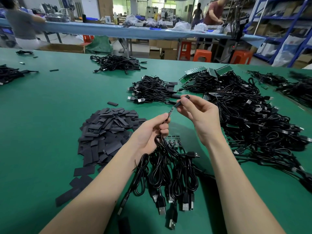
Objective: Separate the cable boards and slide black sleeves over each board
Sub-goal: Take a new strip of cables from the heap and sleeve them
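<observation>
Mid-sleeving here, looks like. Left hand (152, 130) pinching a single small board (170, 112) near its cable end, fingers curled round the black cable (159, 141) trailing down to the bench. Right hand (196, 114) pinching a black sleeve (181, 100) between thumb and fingertips, held up over the green mat (50, 107), mouth of the sleeve right at the free tip of the board, maybe just started over it; hard to tell how far on. Most of the board bare between the two hands, so probably the very start of the slide. Next move, going by this: keep the board lined up with the flattened sleeve opening and push the sleeve down along it toward the left fingers, without bending the thin board or snagging a component edge. Big heap of spare sleeves (108, 130) just to the left on the mat, within easy reach. Below the hands, a strip of joined boards (173, 141) with coiled USB cables (170, 179) lying toward the near edge, likely waiting to be snapped apart. Sleeved-looking bundle (152, 90) further back, big tangle of unfinished cables (253, 124) to the right.
</observation>
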Tool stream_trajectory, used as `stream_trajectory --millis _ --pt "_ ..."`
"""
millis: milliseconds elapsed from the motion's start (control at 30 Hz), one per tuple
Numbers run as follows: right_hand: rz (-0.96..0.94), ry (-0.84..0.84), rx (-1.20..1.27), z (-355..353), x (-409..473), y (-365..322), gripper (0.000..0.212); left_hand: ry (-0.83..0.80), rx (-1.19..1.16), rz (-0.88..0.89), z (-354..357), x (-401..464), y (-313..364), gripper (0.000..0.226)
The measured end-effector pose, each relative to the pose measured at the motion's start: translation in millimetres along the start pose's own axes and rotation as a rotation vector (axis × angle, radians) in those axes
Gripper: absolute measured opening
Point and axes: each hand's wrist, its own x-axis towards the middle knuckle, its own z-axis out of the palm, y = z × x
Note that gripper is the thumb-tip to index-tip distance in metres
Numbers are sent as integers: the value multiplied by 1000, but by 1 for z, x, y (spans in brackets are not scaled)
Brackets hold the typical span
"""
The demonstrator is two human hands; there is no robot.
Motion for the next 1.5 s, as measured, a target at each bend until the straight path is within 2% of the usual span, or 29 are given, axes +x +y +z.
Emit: stream_trajectory --millis 200,700,833,1000,1100,1167,1367,1500 --pt "-44 -57 -87 1 -2 -3 9 -7 14 -11 -1 0 0 10" --pt "60 -183 -200 -16 0 -22 9 -43 49 -25 -2 -1 -2 6" --pt "74 -207 -249 -19 1 -29 10 -70 62 -4 -1 -1 -2 18" --pt "21 -204 -289 -15 -1 -28 11 -69 22 -1 0 -2 -2 16" --pt "-2 -217 -280 -12 -1 -25 11 -70 -3 4 1 -2 -1 8" --pt "18 -222 -250 -12 -2 -23 11 -77 -1 5 0 -3 -1 13" --pt "183 -281 -75 -17 -4 -20 22 -120 56 -8 -1 -4 -1 19" --pt "238 -309 -83 -19 -4 -21 21 -107 51 -36 -1 -4 -1 6"
